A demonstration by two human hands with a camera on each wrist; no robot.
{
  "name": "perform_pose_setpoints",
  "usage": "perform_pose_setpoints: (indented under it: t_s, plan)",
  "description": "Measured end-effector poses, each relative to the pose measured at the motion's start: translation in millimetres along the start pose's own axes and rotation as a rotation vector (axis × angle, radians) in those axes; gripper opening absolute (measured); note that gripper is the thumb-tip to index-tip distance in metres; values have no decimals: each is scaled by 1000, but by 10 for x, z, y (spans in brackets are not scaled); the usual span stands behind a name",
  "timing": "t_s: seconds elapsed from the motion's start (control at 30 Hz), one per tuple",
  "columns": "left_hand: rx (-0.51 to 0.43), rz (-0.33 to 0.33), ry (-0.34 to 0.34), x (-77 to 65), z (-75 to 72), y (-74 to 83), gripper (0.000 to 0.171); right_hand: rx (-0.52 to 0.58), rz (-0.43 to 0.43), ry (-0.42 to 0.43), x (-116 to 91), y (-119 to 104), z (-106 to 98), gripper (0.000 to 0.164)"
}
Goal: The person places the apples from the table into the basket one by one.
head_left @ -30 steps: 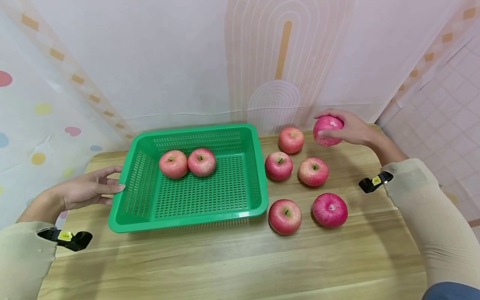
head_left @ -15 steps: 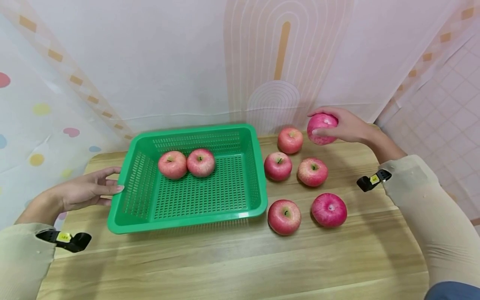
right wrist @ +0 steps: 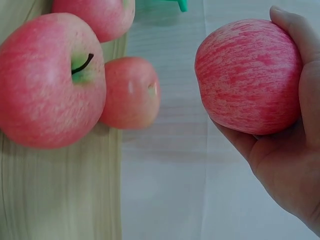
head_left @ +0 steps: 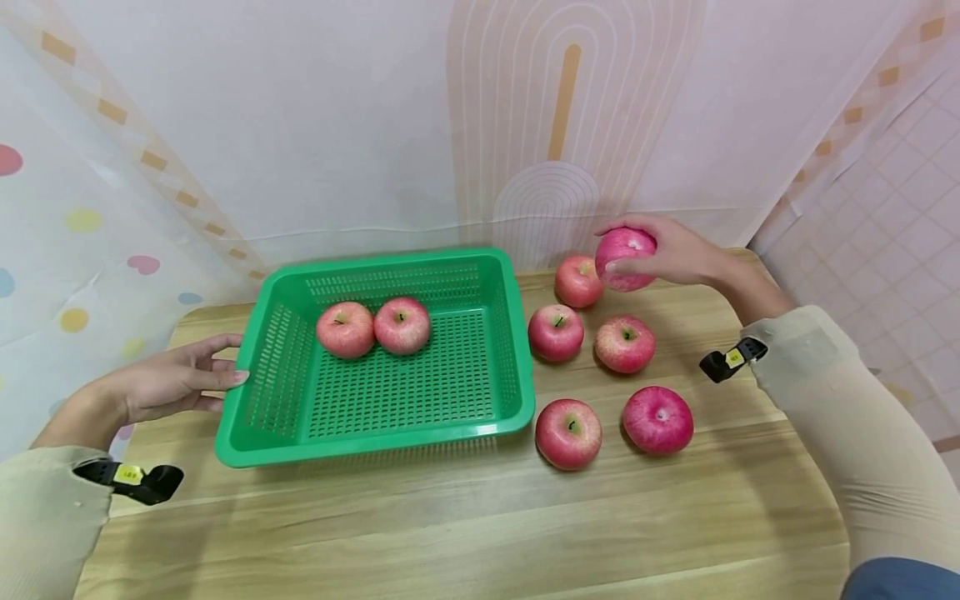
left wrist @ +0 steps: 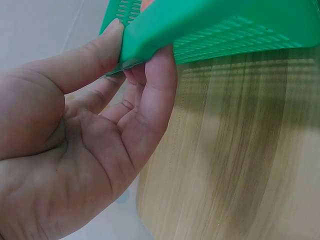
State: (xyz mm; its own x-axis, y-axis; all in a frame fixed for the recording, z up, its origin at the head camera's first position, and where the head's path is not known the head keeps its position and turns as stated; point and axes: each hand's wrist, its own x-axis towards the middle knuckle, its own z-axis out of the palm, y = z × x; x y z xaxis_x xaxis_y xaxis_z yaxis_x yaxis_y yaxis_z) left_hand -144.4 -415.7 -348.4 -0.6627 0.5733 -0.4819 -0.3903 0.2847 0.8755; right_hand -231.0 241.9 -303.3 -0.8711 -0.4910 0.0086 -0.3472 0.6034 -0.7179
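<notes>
In the head view my right hand (head_left: 671, 250) grips a pink-red apple (head_left: 624, 258) above the back right of the table; the right wrist view shows thumb and fingers around that apple (right wrist: 248, 77). My left hand (head_left: 176, 377) pinches the left rim of a green plastic basket (head_left: 375, 446), thumb on top and fingers beneath, as the left wrist view of the hand (left wrist: 95, 115) shows. Inside the basket two apples, a left one (head_left: 346, 330) and a right one (head_left: 402, 325), sit side by side towards the back left.
Several apples stand on the wooden table (head_left: 450, 525) right of the basket: one at the back (head_left: 578, 281), one by the rim (head_left: 556, 332), one in the middle (head_left: 625, 343), and a front pair, left (head_left: 568, 434) and right (head_left: 657, 420). A printed wall sheet (head_left: 337, 125) rises behind.
My right hand has moved left with the apple, from the table's back right to beside the rearmost apple. The left hand and basket stay practically where they were.
</notes>
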Motion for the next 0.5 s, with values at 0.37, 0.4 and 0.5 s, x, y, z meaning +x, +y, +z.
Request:
perform_pose_setpoints:
  t_s: [0.37,0.4,0.5]
  plan:
    - [17,-4,-9,37,4,14,42,16,-15,-31,109,-113,45,51]
    - [17,-1,-12,39,2,17,42,23,-17,-35,121,-124,50,51]
    - [15,1,-11,40,-6,27,42,35,-26,-42,159,-153,65,51]
